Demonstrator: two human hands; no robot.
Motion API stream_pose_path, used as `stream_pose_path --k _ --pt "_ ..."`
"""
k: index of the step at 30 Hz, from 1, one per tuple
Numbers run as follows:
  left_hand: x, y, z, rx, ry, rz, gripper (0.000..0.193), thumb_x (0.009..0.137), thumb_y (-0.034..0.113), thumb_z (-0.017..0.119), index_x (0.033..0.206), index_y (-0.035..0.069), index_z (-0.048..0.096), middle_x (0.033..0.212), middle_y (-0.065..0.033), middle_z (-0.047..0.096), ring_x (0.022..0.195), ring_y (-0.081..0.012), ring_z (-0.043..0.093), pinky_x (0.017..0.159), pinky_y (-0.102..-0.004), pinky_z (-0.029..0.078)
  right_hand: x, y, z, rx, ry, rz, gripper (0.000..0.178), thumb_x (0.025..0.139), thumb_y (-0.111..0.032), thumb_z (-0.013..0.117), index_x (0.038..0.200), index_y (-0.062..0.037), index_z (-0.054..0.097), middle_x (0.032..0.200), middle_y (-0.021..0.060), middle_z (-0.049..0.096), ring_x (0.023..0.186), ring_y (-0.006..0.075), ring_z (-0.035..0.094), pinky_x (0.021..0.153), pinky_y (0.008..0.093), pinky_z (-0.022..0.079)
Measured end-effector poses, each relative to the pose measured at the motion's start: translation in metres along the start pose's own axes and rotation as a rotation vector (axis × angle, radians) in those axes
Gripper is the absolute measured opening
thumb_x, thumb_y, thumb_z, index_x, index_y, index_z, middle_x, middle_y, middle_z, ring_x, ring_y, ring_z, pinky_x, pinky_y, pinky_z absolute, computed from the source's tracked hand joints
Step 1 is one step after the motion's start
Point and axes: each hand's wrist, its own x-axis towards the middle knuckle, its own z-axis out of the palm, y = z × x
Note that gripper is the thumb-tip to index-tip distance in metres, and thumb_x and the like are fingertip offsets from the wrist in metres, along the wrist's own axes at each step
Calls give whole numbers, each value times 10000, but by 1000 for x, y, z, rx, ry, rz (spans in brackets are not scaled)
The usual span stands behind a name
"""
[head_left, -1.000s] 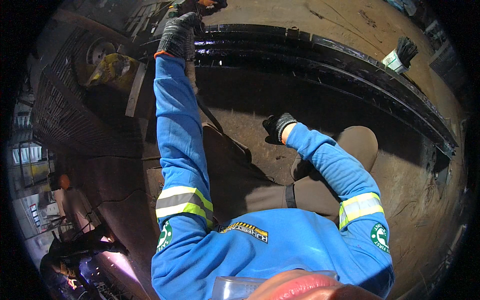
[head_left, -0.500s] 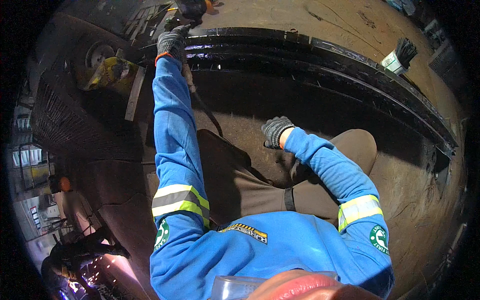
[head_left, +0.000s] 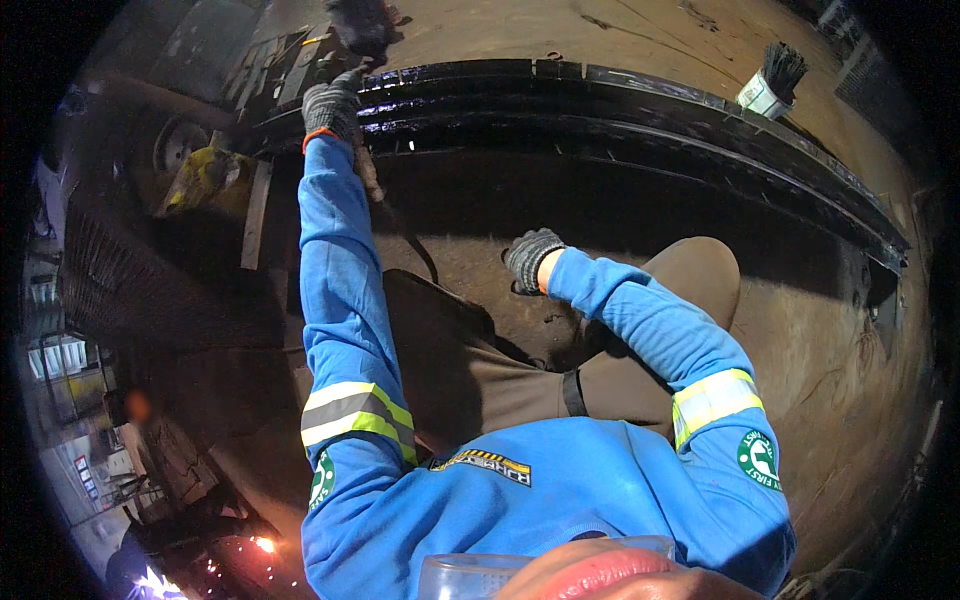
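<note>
My left hand [head_left: 332, 106], in a grey knit glove with an orange cuff, reaches far forward at the left end of long black steel beams [head_left: 480, 95]. It is closed around what looks like a welding electrode holder [head_left: 369, 178]; the tan handle end shows below the glove, and the holder's front is hidden. A black cable [head_left: 420, 252] runs from that handle back toward my lap. Over the floor before my knees, my right hand [head_left: 533, 260], gloved alike, has its fingers curled in, and nothing shows in it.
A white container [head_left: 764, 98] of dark rods stands beyond the beams at right. A yellow-marked piece [head_left: 208, 182] and a flat metal bar [head_left: 257, 215] lie left of my arm. Sparks [head_left: 263, 545] fly at lower left. A dark object [head_left: 362, 25] is beyond my left hand.
The view has shifted slightly, so the beams and container sit further left. My hands keep much the same poses. The sparks at lower left look different, and the dark object at the top shows differently.
</note>
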Motion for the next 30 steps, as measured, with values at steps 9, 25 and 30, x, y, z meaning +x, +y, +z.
stream_pose_path --k 9,25,30 --pt "-26 77 19 475 -128 780 258 748 73 520 976 120 631 917 -144 632 900 -284 601 759 -384 476 -2 -3 -10 7 2 -141 430 726 -364 609 1014 -45 592 1044 165 595 985 317 564 815 411 465" --pt "-73 92 28 282 -156 941 250 748 16 505 958 73 627 842 -126 633 818 -295 585 726 -369 459 -13 15 -14 89 129 46 484 719 -391 609 1085 -75 573 1049 131 599 1000 306 559 826 428 450" --pt "-56 52 47 344 -130 922 276 759 15 510 1010 79 605 902 -119 642 853 -263 604 794 -328 450 6 30 5 -33 167 -134 479 730 -392 607 1065 -52 571 1036 134 608 996 325 559 814 422 458"
